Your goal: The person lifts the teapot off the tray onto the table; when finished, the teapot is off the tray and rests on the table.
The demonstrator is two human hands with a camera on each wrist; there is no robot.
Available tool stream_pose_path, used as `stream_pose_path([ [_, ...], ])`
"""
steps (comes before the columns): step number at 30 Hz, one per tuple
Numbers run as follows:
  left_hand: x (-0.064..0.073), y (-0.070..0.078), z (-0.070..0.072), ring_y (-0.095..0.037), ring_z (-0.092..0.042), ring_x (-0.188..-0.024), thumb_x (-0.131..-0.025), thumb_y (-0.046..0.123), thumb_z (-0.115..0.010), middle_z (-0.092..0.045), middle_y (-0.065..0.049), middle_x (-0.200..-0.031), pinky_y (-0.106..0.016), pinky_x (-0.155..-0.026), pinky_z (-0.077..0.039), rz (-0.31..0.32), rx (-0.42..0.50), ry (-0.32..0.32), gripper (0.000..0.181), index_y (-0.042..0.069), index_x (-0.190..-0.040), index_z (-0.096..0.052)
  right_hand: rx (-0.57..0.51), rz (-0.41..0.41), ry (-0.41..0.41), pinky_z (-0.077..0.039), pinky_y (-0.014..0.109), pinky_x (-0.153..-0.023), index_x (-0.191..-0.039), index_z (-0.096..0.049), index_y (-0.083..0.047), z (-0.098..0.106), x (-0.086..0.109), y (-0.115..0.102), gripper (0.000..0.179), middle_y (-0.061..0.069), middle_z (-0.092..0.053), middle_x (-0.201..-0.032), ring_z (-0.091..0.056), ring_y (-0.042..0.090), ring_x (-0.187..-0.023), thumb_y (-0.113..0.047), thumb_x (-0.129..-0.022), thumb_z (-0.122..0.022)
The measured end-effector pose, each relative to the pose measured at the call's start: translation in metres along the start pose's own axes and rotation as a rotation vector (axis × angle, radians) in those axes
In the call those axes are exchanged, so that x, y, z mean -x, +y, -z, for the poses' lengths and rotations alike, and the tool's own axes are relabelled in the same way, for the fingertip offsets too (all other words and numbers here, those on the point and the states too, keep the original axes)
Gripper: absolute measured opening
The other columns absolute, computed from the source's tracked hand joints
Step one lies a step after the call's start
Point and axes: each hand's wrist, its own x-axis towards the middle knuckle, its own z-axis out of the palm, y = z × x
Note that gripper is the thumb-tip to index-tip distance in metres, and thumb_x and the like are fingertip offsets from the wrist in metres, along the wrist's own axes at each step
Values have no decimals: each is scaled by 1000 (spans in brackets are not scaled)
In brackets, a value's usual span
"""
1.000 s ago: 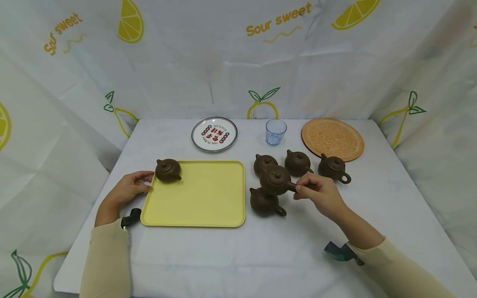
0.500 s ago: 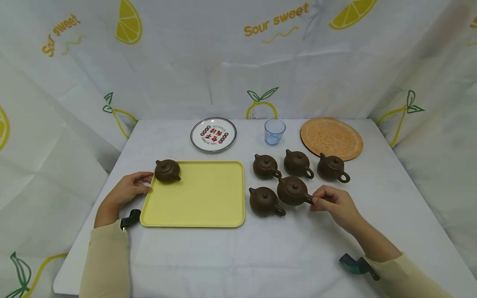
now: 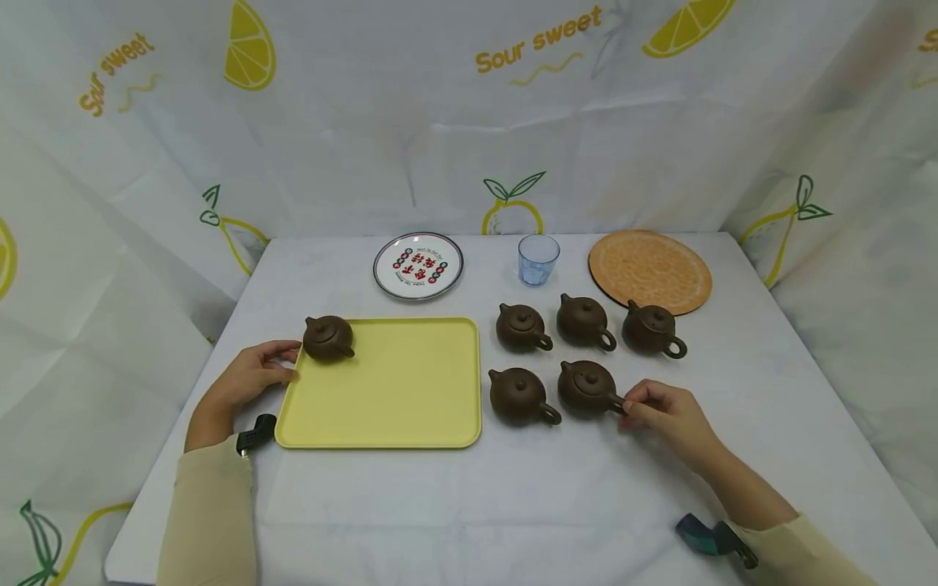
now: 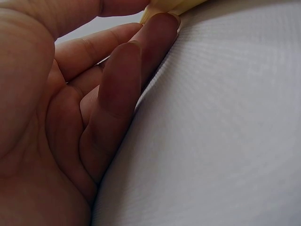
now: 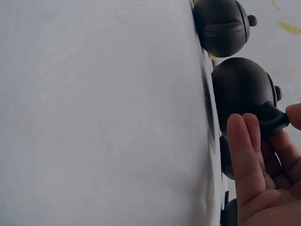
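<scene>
My right hand (image 3: 670, 415) pinches the handle of a dark brown teapot (image 3: 588, 387) between thumb and finger. This teapot is low at the table, in the front row, just right of another brown teapot (image 3: 517, 396). In the right wrist view the gripped teapot (image 5: 242, 89) shows its handle at my fingertips, other fingers extended below. My left hand (image 3: 249, 381) lies at the left edge of a yellow tray (image 3: 388, 387), fingers and thumb spread along the rim. A brown teapot (image 3: 327, 338) sits in that tray's back left corner. The left wrist view shows fingers (image 4: 117, 80) beside the tray edge.
Behind the front pair stand three more brown teapots, at left (image 3: 520, 327), middle (image 3: 582, 321) and right (image 3: 650, 328). Farther back are a printed white plate (image 3: 419, 285), a blue glass (image 3: 538, 262) and a round orange-brown board (image 3: 648, 268). A patterned cloth (image 3: 381, 122) hangs behind the table.
My right hand has carried the gripped teapot rightward and toward me, from over the other teapots down to the right end of the front row. My left hand stays at the tray's edge.
</scene>
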Motion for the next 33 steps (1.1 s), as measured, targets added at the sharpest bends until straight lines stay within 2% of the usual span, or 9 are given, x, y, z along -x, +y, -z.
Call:
stream_pose_path([
  [4, 1, 0, -1, -10, -65, -79, -82, 3, -74, -64, -5, -105, -20, -71, -49, 1, 1, 6, 56, -7, -132, -52, 35, -29, -2, -55, 27, -67, -91, -60, 12, 1, 1, 2, 11, 21, -65, -84, -70, 23, -71, 2, -92, -58],
  [9, 2, 0, -1, -10, -65, -78, -81, 4, -74, -64, -5, -104, -20, -71, -49, -2, -18, 11, 56, -7, -132, -52, 28, -58, -9, -56, 30, -68, -92, -59, 13, 1, 2, 4, 12, 21, -64, -86, -70, 24, -71, 2, -92, -57],
  [20, -1, 0, 0, -11, -64, -80, -83, 4, -73, -59, -19, -113, -21, -71, -50, 29, -2, 2, 58, -6, -135, -50, -9, -53, -57, -56, 33, -67, -92, -58, 15, 3, 1, 4, 10, 20, -61, -89, -69, 23, -70, 6, -92, -54],
  [25, -1, 1, 0, -10, -63, -80, -83, 4, -73, -58, -20, -114, -22, -71, -50, 38, 3, 4, 59, -6, -136, -49, -10, -48, -90, -56, 34, -66, -94, -58, 16, 6, 0, 3, 11, 22, -63, -87, -69, 22, -70, 6, -92, -54],
  [27, -2, 1, 0, -11, -64, -80, -83, 4, -73, -59, -19, -113, -22, -71, -50, 40, 2, 2, 59, -6, -136, -49, 30, -62, -94, -56, 33, -66, -95, -59, 14, 8, -1, 2, 11, 21, -65, -85, -69, 22, -70, 4, -92, -55],
  [33, -1, 1, 1, -11, -66, -80, -82, 3, -73, -62, -12, -109, -21, -72, -50, 31, -3, -5, 58, -7, -135, -50, 272, -90, -48, -53, 31, -67, -102, -63, 5, 23, -8, -13, 17, 9, -67, -79, -66, 18, -71, -9, -95, -59],
])
